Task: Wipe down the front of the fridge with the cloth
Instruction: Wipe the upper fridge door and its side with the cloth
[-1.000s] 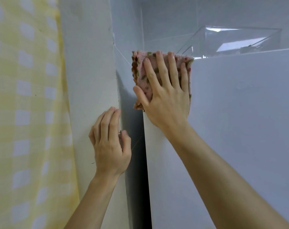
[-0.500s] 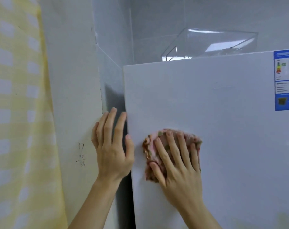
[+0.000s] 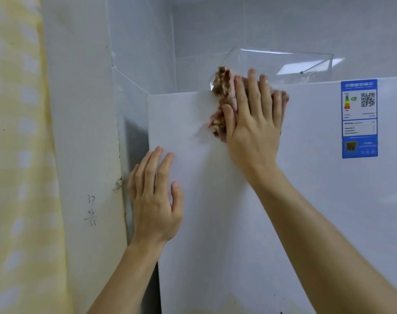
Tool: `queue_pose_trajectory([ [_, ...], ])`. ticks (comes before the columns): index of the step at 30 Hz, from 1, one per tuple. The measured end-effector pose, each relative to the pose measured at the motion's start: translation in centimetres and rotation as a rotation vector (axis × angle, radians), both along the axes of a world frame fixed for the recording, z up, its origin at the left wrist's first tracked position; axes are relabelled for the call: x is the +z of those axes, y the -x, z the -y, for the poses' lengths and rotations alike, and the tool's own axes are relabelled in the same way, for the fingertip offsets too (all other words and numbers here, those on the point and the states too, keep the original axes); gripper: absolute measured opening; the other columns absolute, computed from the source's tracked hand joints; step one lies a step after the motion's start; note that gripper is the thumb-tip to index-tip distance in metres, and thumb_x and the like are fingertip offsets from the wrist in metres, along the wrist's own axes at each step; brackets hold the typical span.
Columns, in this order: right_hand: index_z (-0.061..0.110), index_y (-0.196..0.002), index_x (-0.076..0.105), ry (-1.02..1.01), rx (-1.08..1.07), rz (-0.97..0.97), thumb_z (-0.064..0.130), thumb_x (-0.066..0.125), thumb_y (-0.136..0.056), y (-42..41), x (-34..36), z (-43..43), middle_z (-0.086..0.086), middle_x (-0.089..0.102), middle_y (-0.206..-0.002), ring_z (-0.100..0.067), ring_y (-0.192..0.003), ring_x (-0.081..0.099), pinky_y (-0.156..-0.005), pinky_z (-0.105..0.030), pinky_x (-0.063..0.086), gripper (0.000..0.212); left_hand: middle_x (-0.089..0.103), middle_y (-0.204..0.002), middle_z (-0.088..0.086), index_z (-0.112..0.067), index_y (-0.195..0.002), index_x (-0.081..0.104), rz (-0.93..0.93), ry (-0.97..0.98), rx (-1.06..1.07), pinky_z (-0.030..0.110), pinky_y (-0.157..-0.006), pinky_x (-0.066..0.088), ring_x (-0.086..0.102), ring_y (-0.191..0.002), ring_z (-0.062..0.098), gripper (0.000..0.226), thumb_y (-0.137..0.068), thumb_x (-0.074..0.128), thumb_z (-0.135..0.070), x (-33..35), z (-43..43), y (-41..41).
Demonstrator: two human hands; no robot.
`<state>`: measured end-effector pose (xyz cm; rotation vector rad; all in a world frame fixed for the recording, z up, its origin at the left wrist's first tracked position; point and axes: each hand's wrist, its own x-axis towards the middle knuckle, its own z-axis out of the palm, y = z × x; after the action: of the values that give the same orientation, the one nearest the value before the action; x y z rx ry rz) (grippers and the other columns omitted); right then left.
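Note:
The white fridge front [image 3: 317, 211] fills the right half of the head view. My right hand [image 3: 254, 125] presses a pink and brown patterned cloth [image 3: 221, 98] flat against the door at its top edge, fingers spread over it. The cloth sticks out above the door's top rim on the left side of the hand. My left hand [image 3: 155, 196] rests flat with fingers apart on the fridge's left edge, lower down, holding nothing.
A blue energy label [image 3: 359, 118] sits on the door at upper right. A clear plastic box [image 3: 281, 65] stands on top of the fridge. A white wall [image 3: 84, 132] with pencilled numbers and a yellow checked curtain [image 3: 18, 155] lie to the left.
My right hand slid the cloth down the door from its top left corner, then up and to the right to the top edge. My left hand shifted from the wall onto the fridge's left edge.

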<state>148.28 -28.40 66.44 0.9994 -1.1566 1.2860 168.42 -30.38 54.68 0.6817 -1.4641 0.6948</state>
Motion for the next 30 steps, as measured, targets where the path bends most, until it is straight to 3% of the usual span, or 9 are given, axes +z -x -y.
queue_pose_trajectory([
  [4,0.015,-0.161,0.037,-0.124,0.063,-0.131,0.036,0.04,-0.112,0.4,-9.6,-1.1,-0.01,0.03,-0.169,-0.031,-0.159,0.023,-0.126,-0.055,0.025,0.053,0.045,-0.161,0.011,-0.008,-0.151,0.051,-0.01,0.005,0.015,0.056,-0.122,0.03,0.038,-0.151,0.03,0.055,-0.098,0.047,-0.021,-0.4,-0.1,1.3],
  [7,0.019,-0.162,0.035,-0.283,0.068,-0.21,0.042,0.046,-0.108,2.3,-19.7,-2.5,-0.008,0.025,-0.172,-0.032,-0.159,0.022,-0.128,-0.055,0.019,0.06,0.044,-0.162,0.013,-0.006,-0.152,0.05,0.014,0.011,0.019,0.054,-0.124,0.027,0.037,-0.152,0.033,0.055,-0.099,0.047,-0.018,-1.2,-0.4,2.8],
  [10,0.022,-0.165,0.028,-0.371,0.029,-0.272,0.049,0.036,-0.111,4.7,-24.7,-3.5,-0.004,0.019,-0.174,-0.029,-0.16,0.02,-0.13,-0.05,0.015,0.062,0.041,-0.163,0.013,-0.006,-0.153,0.049,0.05,-0.002,0.015,0.054,-0.126,0.025,0.034,-0.154,0.033,0.055,-0.099,0.048,-0.018,-2.2,-0.7,4.4],
  [16,0.018,-0.162,0.034,-0.296,0.059,-0.277,0.036,0.036,-0.113,7.1,-19.6,-3.8,-0.007,0.026,-0.171,-0.028,-0.159,0.023,-0.129,-0.049,0.019,0.053,0.034,-0.168,0.012,-0.005,-0.157,0.042,0.028,-0.053,-0.017,0.052,-0.128,0.021,0.025,-0.158,0.031,0.06,-0.099,0.049,-0.017,-3.8,-1.1,6.5],
  [19,0.014,-0.161,0.037,-0.156,0.049,-0.152,0.033,0.037,-0.114,9.0,-12.8,-3.3,-0.013,0.029,-0.169,-0.031,-0.158,0.024,-0.128,-0.049,0.019,0.051,0.032,-0.169,0.012,-0.007,-0.158,0.042,0.046,-0.063,-0.008,0.054,-0.129,0.02,0.023,-0.159,0.031,0.062,-0.098,0.049,-0.019,-4.1,-1.6,7.2],
  [21,0.011,-0.162,0.033,-0.074,0.058,-0.023,0.037,0.036,-0.115,10.0,-7.8,-3.5,-0.015,0.029,-0.169,-0.031,-0.158,0.024,-0.129,-0.044,0.01,0.054,0.031,-0.17,0.013,-0.007,-0.159,0.04,0.046,-0.082,-0.002,0.056,-0.129,0.018,0.021,-0.16,0.031,0.063,-0.098,0.049,-0.022,-4.2,-1.8,7.7],
  [24,0.003,-0.161,0.029,-0.015,0.23,0.131,0.04,0.038,-0.113,10.5,-3.2,-3.8,-0.018,0.026,-0.17,-0.032,-0.159,0.02,-0.13,-0.038,0.0,0.061,0.03,-0.17,0.012,-0.006,-0.159,0.039,0.023,-0.094,0.005,0.057,-0.128,0.018,0.02,-0.16,0.03,0.066,-0.096,0.049,-0.023,-4.1,-2.0,8.2],
  [27,0.008,-0.155,0.045,-0.011,0.204,0.072,0.035,0.042,-0.114,10.2,-4.2,-3.9,-0.021,0.03,-0.167,-0.037,-0.157,0.025,-0.131,-0.052,0.012,0.05,0.031,-0.169,0.012,-0.005,-0.158,0.04,0.0,-0.09,-0.002,0.056,-0.129,0.018,0.021,-0.16,0.029,0.068,-0.092,0.054,-0.018,-3.9,-2.2,8.9],
  [30,0.009,-0.153,0.051,-0.059,0.121,-0.07,0.03,0.046,-0.113,11.0,-10.4,-4.1,-0.017,0.036,-0.165,-0.034,-0.156,0.03,-0.125,-0.063,0.023,0.045,0.032,-0.169,0.012,-0.007,-0.157,0.042,-0.005,-0.07,0.003,0.053,-0.129,0.016,0.022,-0.16,0.03,0.068,-0.091,0.057,-0.016,-3.7,-2.7,9.8],
])
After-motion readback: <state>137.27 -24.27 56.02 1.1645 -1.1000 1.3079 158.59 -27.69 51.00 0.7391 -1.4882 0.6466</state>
